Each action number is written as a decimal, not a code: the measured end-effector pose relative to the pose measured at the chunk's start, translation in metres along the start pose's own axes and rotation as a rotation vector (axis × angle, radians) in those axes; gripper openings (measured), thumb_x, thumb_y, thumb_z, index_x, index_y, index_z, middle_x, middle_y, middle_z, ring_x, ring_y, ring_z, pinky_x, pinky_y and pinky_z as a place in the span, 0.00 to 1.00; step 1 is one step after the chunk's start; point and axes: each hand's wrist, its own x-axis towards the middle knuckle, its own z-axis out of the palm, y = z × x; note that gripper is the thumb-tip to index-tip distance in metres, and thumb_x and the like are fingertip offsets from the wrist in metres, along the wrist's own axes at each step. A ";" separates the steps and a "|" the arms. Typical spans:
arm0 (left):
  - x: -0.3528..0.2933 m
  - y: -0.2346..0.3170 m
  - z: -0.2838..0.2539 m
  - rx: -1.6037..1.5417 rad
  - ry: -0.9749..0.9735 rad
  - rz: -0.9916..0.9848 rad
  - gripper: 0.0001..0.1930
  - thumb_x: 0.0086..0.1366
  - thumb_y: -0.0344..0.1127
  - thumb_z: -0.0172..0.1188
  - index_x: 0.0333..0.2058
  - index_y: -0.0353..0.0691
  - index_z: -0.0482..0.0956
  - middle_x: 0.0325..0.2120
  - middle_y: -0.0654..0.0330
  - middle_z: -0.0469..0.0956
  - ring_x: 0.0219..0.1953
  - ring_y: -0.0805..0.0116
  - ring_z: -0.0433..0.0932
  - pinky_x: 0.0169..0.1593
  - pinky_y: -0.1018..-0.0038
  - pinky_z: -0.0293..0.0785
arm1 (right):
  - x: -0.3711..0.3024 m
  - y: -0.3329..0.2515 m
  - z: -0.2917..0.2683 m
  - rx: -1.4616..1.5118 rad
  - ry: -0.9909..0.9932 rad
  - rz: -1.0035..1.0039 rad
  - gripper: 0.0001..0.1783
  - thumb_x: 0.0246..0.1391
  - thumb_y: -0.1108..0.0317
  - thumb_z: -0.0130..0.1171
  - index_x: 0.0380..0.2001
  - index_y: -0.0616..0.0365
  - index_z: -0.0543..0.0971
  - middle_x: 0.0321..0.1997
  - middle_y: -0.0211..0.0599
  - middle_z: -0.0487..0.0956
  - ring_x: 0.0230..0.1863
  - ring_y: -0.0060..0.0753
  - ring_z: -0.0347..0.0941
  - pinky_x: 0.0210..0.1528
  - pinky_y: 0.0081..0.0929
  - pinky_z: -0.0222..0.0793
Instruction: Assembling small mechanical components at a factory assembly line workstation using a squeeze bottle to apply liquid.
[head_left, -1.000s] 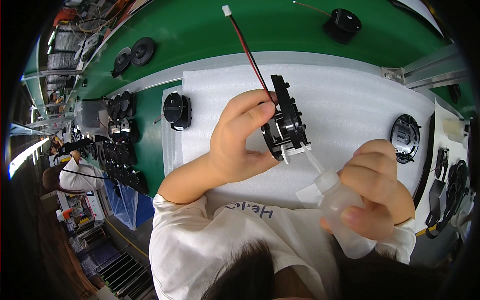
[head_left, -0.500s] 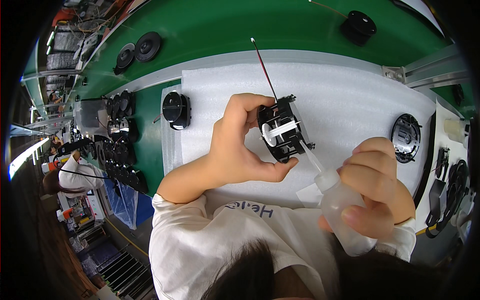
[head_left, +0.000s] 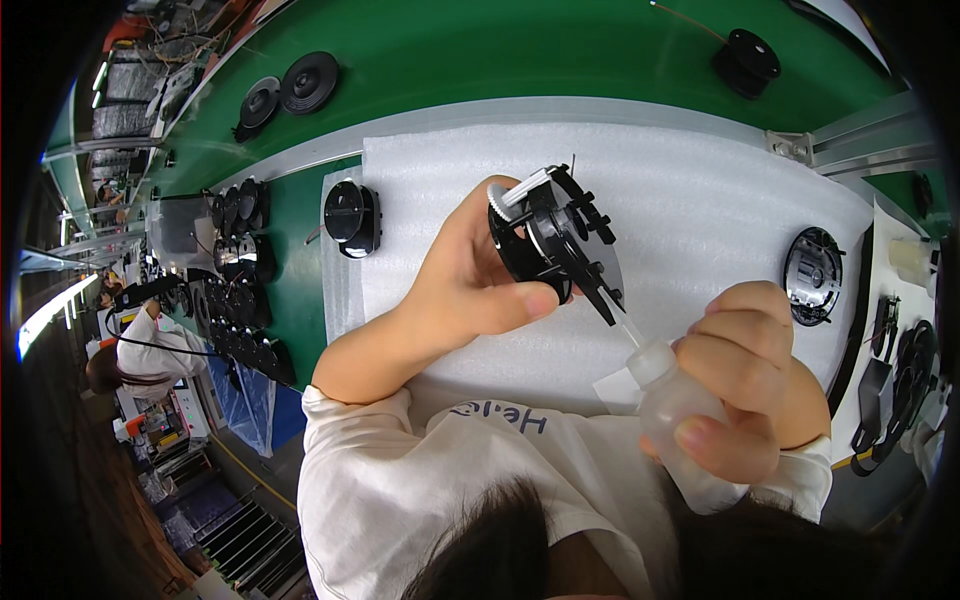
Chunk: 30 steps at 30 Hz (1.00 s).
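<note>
Left grip [head_left: 485,275] holds the black assembly [head_left: 548,248], right grip [head_left: 735,385] the bottle [head_left: 680,415] beside it; oversqueezing could flood it!

- so there's a long green work surface [head_left: 520,50] across the far side, with two round black discs [head_left: 310,82] touching or nearly so, plus a black drum-shaped part [head_left: 747,62] trailing a thin wire
- nearer in it's a white foam sheet [head_left: 680,220]: black round unit [head_left: 347,218] at its left edge, shiny black round frame [head_left: 813,275] over on the right
- green bench top [head_left: 302,285] on the left has rows of black units [head_left: 245,310] packed close
- white side surface [head_left: 882,268] far right: dark flat-bladed tool [head_left: 873,395], coiled black cable [head_left: 912,365]
</note>
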 end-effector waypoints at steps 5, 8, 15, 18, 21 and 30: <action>0.002 -0.004 -0.004 -0.024 -0.011 0.004 0.31 0.46 0.33 0.62 0.46 0.32 0.56 0.36 0.52 0.71 0.34 0.65 0.74 0.38 0.71 0.72 | 0.001 -0.002 -0.004 0.003 -0.017 0.056 0.21 0.27 0.70 0.55 0.32 0.45 0.67 0.23 0.31 0.68 0.20 0.27 0.60 0.21 0.22 0.55; 0.002 -0.005 -0.004 -0.049 -0.002 0.018 0.33 0.46 0.36 0.62 0.48 0.31 0.56 0.36 0.52 0.71 0.33 0.65 0.74 0.37 0.71 0.72 | 0.001 -0.002 -0.006 0.009 -0.040 0.085 0.22 0.28 0.69 0.56 0.34 0.45 0.67 0.23 0.31 0.68 0.20 0.27 0.60 0.22 0.22 0.55; 0.035 -0.001 -0.016 0.142 0.035 0.412 0.30 0.48 0.38 0.61 0.45 0.31 0.58 0.33 0.54 0.72 0.32 0.66 0.74 0.33 0.72 0.72 | -0.007 0.010 -0.004 0.511 0.123 0.548 0.23 0.37 0.57 0.61 0.36 0.50 0.65 0.27 0.33 0.69 0.24 0.28 0.62 0.26 0.22 0.58; 0.092 0.017 -0.038 0.848 0.382 0.679 0.30 0.47 0.41 0.63 0.44 0.31 0.61 0.30 0.56 0.72 0.28 0.68 0.72 0.30 0.75 0.69 | -0.016 0.029 0.005 0.799 0.281 1.034 0.26 0.41 0.51 0.57 0.38 0.56 0.63 0.26 0.32 0.68 0.26 0.24 0.63 0.28 0.20 0.59; 0.135 0.050 -0.023 1.492 0.610 0.439 0.31 0.46 0.55 0.57 0.38 0.30 0.66 0.32 0.42 0.74 0.36 0.51 0.74 0.39 0.66 0.70 | -0.023 0.043 0.004 0.834 0.248 1.263 0.25 0.41 0.51 0.55 0.37 0.55 0.64 0.26 0.31 0.68 0.26 0.22 0.63 0.27 0.20 0.59; 0.121 0.042 -0.028 1.675 0.589 0.385 0.27 0.47 0.50 0.58 0.41 0.36 0.67 0.37 0.49 0.71 0.38 0.57 0.72 0.39 0.69 0.69 | -0.024 0.048 0.006 0.854 0.341 1.385 0.23 0.39 0.52 0.56 0.36 0.55 0.66 0.27 0.30 0.68 0.26 0.22 0.64 0.26 0.18 0.58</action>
